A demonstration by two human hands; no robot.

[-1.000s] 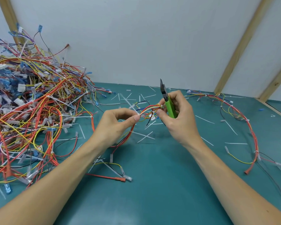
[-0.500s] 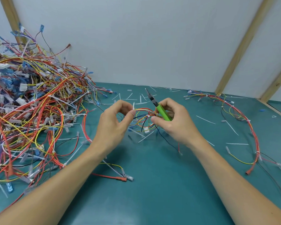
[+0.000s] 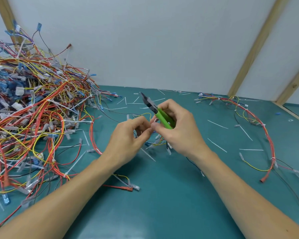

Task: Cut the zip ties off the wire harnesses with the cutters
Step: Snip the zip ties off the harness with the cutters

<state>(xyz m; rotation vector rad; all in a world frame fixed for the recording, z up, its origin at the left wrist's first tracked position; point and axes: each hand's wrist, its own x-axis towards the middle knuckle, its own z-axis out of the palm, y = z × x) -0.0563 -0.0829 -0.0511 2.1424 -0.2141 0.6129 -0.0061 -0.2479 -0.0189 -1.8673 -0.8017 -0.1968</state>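
My right hand [image 3: 178, 130] grips the green-handled cutters [image 3: 160, 114], whose dark jaws point up and to the left, away from the wires. My left hand [image 3: 128, 138] pinches a small bundle of harness wires [image 3: 158, 143] right against my right thumb, above the table's middle. The coloured wires hang below both hands and trail onto the green mat. What sits between the fingertips is hidden by the fingers.
A big tangled pile of wire harnesses [image 3: 29, 114] fills the left side. A long red harness [image 3: 266, 135] curves along the right. Cut white zip-tie pieces [image 3: 217, 145] lie scattered over the green mat [image 3: 162, 195]. A wooden edge [image 3: 290, 114] bounds the mat at right.
Both hands came closer together until the fingertips meet. The cutters tilted from upright to leaning left. The held wire bundle dropped lower under the hands.
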